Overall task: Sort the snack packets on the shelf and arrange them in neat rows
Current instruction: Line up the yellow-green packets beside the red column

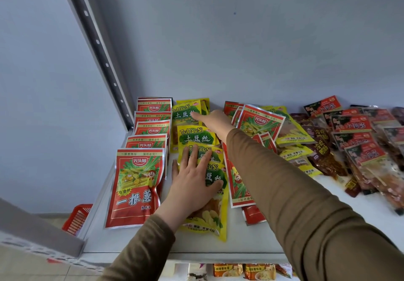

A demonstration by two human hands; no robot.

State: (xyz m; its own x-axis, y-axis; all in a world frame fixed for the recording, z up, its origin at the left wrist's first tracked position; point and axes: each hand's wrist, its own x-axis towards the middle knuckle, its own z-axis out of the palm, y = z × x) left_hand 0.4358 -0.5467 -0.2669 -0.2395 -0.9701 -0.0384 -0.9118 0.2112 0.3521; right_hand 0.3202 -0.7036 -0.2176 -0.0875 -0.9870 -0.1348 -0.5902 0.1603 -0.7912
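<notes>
- The left hand (192, 182) lies flat, fingers straight and spread, pressing on the nearest yellow packets (209, 193) at the front of the yellow row — holding them down, not gripping.
- The right hand (215, 121) reaches over the row to the back of the shelf (251, 239). One straight finger touches the rearmost yellow packet (185, 114). How the other fingers lie is hard to tell from this angle, but nothing is held in them.
- The yellow row runs from the front edge to the back wall, each packet's long axis along that line and overlapping the one behind it. It sits just beside the row of red packets (140, 184) on the left, which already looks even.
- The relation that matters: the rear yellow packet lies ahead of and slightly left of the right hand, tilted a little off the row's line. The right hand is the nearer one; the left is busy at the front.
- My judgement — the next move is a nudge or slide of that rear packet to square it with the row, while the left keeps the front from shifting.
- Right of the yellow row lies a loose pile of red and yellow packets (260, 125), crossed and askew, and beyond it dark packets (352, 140), still unsorted.
</notes>
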